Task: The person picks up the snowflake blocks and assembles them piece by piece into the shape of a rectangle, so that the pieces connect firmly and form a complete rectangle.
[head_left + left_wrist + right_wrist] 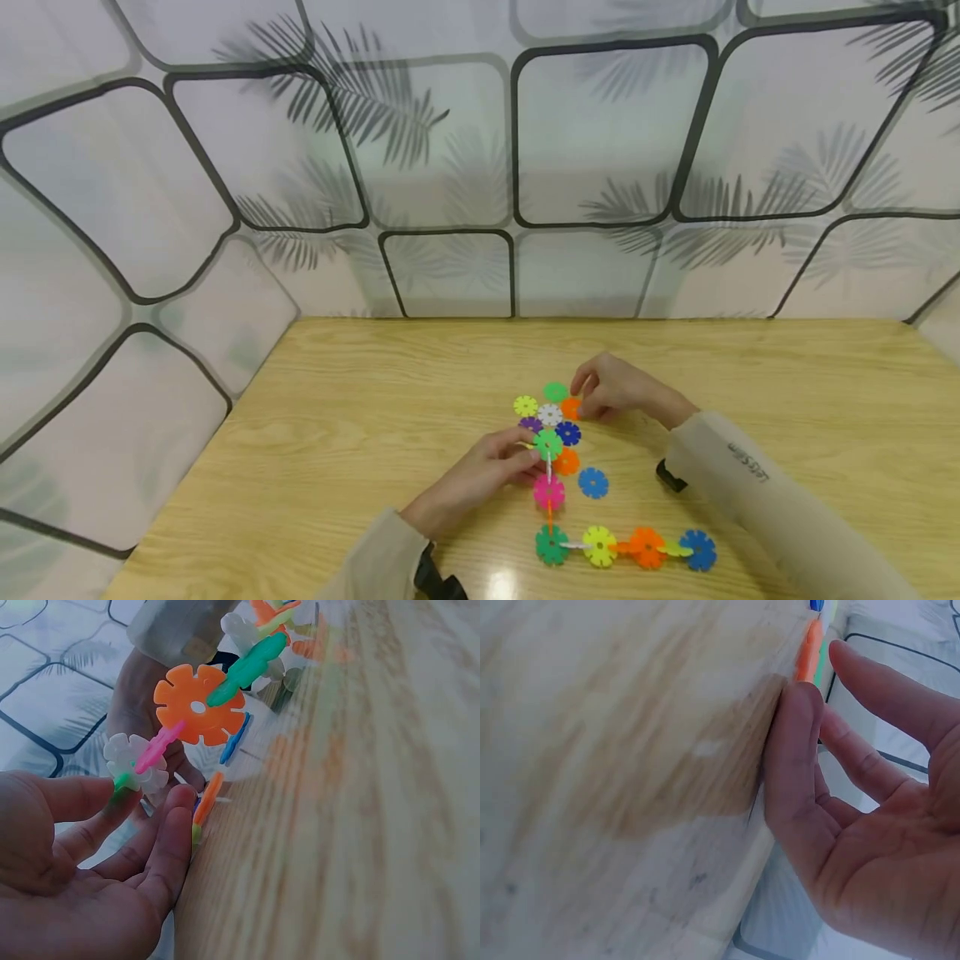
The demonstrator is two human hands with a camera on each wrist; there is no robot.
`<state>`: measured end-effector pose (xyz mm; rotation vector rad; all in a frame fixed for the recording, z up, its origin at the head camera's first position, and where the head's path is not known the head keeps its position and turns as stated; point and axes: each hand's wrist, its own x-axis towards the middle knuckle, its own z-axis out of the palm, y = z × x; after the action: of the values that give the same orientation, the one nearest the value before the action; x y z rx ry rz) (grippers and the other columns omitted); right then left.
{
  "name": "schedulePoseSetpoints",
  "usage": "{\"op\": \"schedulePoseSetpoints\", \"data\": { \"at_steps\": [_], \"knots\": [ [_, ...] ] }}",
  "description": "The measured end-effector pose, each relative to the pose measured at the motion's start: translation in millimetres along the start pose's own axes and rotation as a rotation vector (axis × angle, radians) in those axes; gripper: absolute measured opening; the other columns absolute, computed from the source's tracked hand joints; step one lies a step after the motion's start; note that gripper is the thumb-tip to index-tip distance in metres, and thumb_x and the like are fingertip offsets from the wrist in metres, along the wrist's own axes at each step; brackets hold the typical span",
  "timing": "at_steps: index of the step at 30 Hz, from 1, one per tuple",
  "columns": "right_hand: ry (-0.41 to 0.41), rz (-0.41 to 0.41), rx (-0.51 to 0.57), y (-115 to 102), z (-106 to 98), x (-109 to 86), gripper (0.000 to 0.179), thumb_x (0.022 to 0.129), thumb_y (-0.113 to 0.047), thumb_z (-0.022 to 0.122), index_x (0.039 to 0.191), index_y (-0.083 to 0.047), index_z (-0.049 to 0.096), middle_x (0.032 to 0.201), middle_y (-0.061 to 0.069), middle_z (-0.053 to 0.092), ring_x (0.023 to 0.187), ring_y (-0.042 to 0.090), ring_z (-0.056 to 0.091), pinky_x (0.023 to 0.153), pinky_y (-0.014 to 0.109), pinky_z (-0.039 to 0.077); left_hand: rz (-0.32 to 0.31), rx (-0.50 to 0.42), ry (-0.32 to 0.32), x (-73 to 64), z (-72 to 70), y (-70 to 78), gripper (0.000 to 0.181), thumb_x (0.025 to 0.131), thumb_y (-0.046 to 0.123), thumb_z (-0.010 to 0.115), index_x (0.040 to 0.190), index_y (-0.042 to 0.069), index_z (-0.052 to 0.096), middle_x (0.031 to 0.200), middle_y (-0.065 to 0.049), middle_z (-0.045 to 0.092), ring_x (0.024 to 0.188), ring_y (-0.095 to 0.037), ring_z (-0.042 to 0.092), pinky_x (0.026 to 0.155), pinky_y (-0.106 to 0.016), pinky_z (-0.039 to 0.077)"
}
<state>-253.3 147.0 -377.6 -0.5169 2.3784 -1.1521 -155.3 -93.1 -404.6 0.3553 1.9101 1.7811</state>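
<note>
Head view: my left hand (491, 461) is pinching a green disc (548, 445), best held still; my right hand (613, 387), narrowly parted, is touching an orange disc (571, 408).

A screened-off nook, whether in a home or workplace one cannot tell: a pale-yellow, wood-grained table (337, 433) bordered far, left and right by whitish sheeting (607, 142) printed with grey fronds and dark rounded outlines.
</note>
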Motion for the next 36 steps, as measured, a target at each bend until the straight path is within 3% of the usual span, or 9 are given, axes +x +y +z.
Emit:
{"op": "schedulePoseSetpoints", "data": {
  "at_steps": [7,13,19,25,29,36],
  "knots": [
    [0.011,0.049,0.018,-6.4,-0.3,2.9,0.026,0.081,0.005,0.075,0.105,0.012,0.065,0.074,0.010,0.067,0.055,0.013,0.055,0.059,0.033,0.058,-0.014,0.007,-0.004,-0.3,-0.6,2.3,0.019,0.107,0.010,0.050,0.117,-0.004,0.059,0.103,-0.007,0.068,0.097,-0.016,0.065,0.092,-0.034,0.054],
    [0.056,0.042,-0.091,-12.3,6.7,7.1,0.018,0.079,0.000,0.081,0.087,0.001,0.065,0.056,0.003,0.054,0.049,0.011,0.047,0.050,0.027,0.051,-0.001,0.002,0.007,-2.8,-1.8,2.1,0.020,0.106,0.008,0.050,0.118,-0.005,0.059,0.102,-0.007,0.069,0.096,-0.016,0.065,0.091,-0.034,0.054],
    [0.088,0.064,-0.162,-14.5,8.8,6.6,0.021,0.080,-0.001,0.083,0.082,-0.001,0.063,0.061,0.005,0.059,0.052,0.012,0.053,0.051,0.027,0.053,-0.008,0.027,0.022,-2.9,1.9,4.7,0.018,0.105,0.010,0.052,0.112,-0.004,0.062,0.099,-0.004,0.068,0.094,-0.014,0.065,0.090,-0.033,0.054],
    [0.082,0.057,-0.128,-10.6,6.2,4.5,0.024,0.079,0.003,0.080,0.082,-0.001,0.056,0.067,0.007,0.058,0.054,0.013,0.056,0.053,0.028,0.054,-0.013,0.048,0.045,-1.5,5.0,5.9,0.015,0.103,0.010,0.056,0.104,-0.003,0.063,0.094,-0.001,0.068,0.092,-0.012,0.064,0.089,-0.030,0.053],
    [0.051,0.004,-0.075,-3.0,2.1,0.6,0.023,0.081,0.007,0.076,0.086,0.000,0.055,0.065,0.006,0.057,0.052,0.014,0.059,0.052,0.030,0.055,0.006,0.049,0.035,-1.2,5.8,4.9,0.013,0.103,0.008,0.057,0.101,-0.004,0.063,0.092,-0.001,0.067,0.090,-0.012,0.064,0.088,-0.029,0.053],
    [-0.016,-0.156,-0.044,-0.9,-4.8,-14.6,0.007,0.087,0.007,0.070,0.089,0.002,0.066,0.062,0.005,0.061,0.051,0.017,0.061,0.051,0.033,0.055,0.019,0.039,0.023,-1.7,6.9,2.9,0.015,0.103,0.008,0.056,0.100,-0.006,0.063,0.092,-0.001,0.067,0.091,-0.013,0.064,0.089,-0.029,0.053]
  ]
}}
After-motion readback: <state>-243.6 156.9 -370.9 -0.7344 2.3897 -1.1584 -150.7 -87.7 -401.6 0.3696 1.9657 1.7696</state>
